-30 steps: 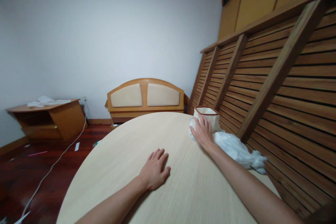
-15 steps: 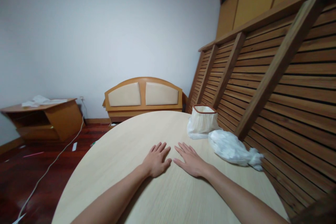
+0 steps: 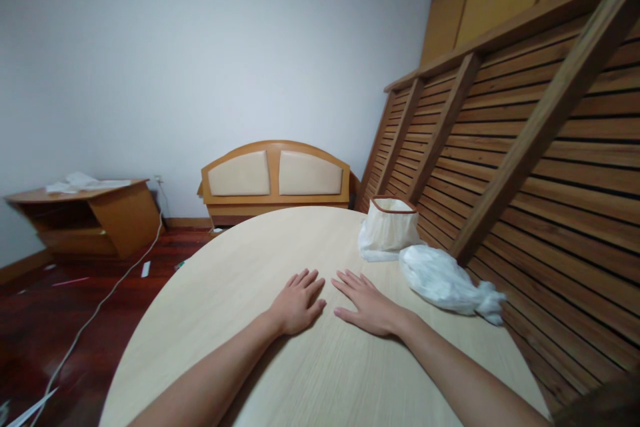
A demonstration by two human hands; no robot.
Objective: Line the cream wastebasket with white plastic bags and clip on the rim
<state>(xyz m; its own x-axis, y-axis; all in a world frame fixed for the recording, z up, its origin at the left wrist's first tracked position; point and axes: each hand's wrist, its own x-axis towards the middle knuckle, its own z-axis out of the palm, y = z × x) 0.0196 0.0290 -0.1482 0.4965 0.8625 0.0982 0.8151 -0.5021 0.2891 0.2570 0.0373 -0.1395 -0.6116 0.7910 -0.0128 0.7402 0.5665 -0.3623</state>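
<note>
**Both Hands Flat on Round Surface, Nothing Held**

Left hand: palm down on the pale round surface, fingers extended and slightly spread, nothing grasped. Right hand: same posture, palm down, fingers extended, nothing grasped. Thumbs close together, a narrow gap between the two hands, not touching.

Count of items on the surface: one small cream fabric basket with a brown rim, upright, open top; one white crumpled plastic bag, lying on its side. Basket located beyond the right hand and to its right, apart from the fingertips. Bag located to the right of the right hand, near but not touching, just beside the basket's base; contact between bag and basket not determinable.

Count of items beyond the surface: one slatted wooden frame leaning along the right side; one padded headboard with two cream panels, past both hands against the wall; one low wooden cabinet far left of the left hand, with white papers on top; one white cable trailing across the dark red floor.

Brands, labels, writing: none legible.

Difference from half a second ago: both hands in the same flat posture and side-by-side position; basket and bag unmoved. Difference from one second ago: right hand then extended to the basket, now withdrawn to the middle of the surface beside the left hand.
</note>
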